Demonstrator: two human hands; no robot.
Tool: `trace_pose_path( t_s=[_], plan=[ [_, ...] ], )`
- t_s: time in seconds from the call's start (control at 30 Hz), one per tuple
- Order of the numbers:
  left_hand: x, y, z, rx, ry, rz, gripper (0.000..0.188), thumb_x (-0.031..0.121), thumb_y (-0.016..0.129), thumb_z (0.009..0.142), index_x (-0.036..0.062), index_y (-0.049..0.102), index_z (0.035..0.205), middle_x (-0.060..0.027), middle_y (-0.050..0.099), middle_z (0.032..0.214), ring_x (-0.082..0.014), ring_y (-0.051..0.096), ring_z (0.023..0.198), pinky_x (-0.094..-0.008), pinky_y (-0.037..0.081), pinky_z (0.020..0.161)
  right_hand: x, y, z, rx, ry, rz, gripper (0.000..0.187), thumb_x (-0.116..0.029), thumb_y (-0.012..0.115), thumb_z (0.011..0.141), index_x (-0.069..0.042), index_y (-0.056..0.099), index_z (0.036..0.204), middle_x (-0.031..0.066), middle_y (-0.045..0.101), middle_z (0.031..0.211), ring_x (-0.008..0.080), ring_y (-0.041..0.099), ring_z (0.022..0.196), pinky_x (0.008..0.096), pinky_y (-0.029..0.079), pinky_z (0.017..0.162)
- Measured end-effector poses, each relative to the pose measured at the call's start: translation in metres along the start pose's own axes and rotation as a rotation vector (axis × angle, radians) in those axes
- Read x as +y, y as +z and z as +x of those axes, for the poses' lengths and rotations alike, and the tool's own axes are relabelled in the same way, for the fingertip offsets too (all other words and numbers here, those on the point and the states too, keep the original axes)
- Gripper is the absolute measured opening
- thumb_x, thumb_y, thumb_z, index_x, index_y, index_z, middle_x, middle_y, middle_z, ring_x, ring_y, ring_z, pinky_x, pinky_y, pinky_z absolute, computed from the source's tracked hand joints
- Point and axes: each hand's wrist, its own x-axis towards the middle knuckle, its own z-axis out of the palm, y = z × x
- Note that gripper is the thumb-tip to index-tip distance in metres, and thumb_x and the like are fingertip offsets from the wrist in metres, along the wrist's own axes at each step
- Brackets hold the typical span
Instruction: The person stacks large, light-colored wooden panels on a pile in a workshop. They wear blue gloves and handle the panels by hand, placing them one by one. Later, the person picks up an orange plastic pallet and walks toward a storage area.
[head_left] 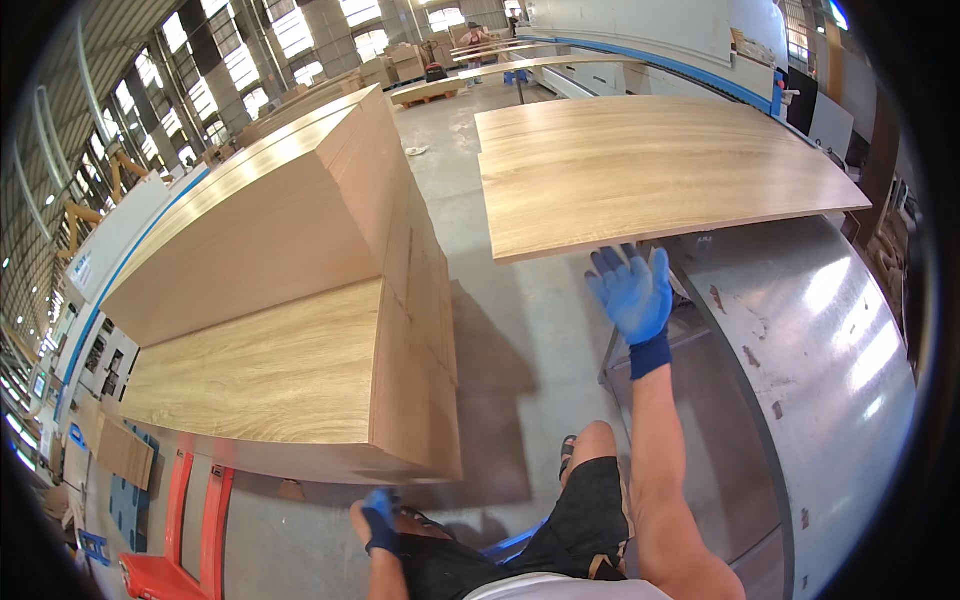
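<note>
Reaching up with fingers spread, the right hand (632, 293) supports the overhanging wooden panel (650, 170) at its near edge, while the left hand (380, 515) rests low by the knee, fingers unclear.

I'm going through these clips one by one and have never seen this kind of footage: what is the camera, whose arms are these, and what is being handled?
This is one picture from a wide fisheye camera worn on a person's head, looking down, so straight edges bend near the rim. The arms rising from the lower edge are the wearer's own, both in blue gloves. The right hand reaches up with fingers spread to the near edge of a wood-grain panel that lies flat and overhangs a grey metal machine table. The left hand rests low by the knee, holding nothing visible. To the left stands a tall stack of similar panels beside a red pallet truck.
</note>
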Motion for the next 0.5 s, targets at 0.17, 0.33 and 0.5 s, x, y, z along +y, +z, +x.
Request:
trace_pose_path(
  t_s=[0.17, 0.33, 0.5],
  plan=[
    [0.031, 0.088, -0.1, -0.288, -0.084, -0.067, 0.032, 0.023, 0.059, 0.092, -0.0008, 0.066, 0.113, -0.0076, 0.069, 0.098, -0.0173, 0.064, 0.083, -0.0297, 0.051, 0.071, -0.029, 0.034, 0.017, 0.141, -0.094, -0.143, 0.073, -0.054, 0.057, 0.088, -0.01, 0.034, 0.141, 0.0148, 0.047, 0.135, 0.0314, 0.047, 0.124, 0.0503, 0.041, 0.101],
    [0.072, 0.114, -0.122, -0.427, 0.106, -0.043, 0.031, 0.023, 0.055, 0.096, 0.0006, 0.066, 0.113, -0.0083, 0.069, 0.101, -0.0169, 0.065, 0.086, -0.0293, 0.052, 0.076, -0.025, 0.021, 0.012, 0.272, -0.036, -0.26, 0.062, -0.044, 0.063, 0.087, -0.017, 0.04, 0.138, 0.0084, 0.053, 0.13, 0.0276, 0.057, 0.111, 0.0512, 0.05, 0.09],
    [0.16, 0.131, -0.144, -0.595, 0.238, -0.253, 0.035, 0.014, 0.055, 0.097, -0.0041, 0.056, 0.127, -0.0089, 0.063, 0.119, -0.0141, 0.061, 0.102, -0.026, 0.049, 0.089, -0.043, 0.078, -0.03, 0.394, -0.171, -0.383, 0.054, -0.046, 0.061, 0.085, -0.014, 0.052, 0.127, 0.0092, 0.063, 0.113, 0.0253, 0.066, 0.091, 0.043, 0.056, 0.072]
  ],
)
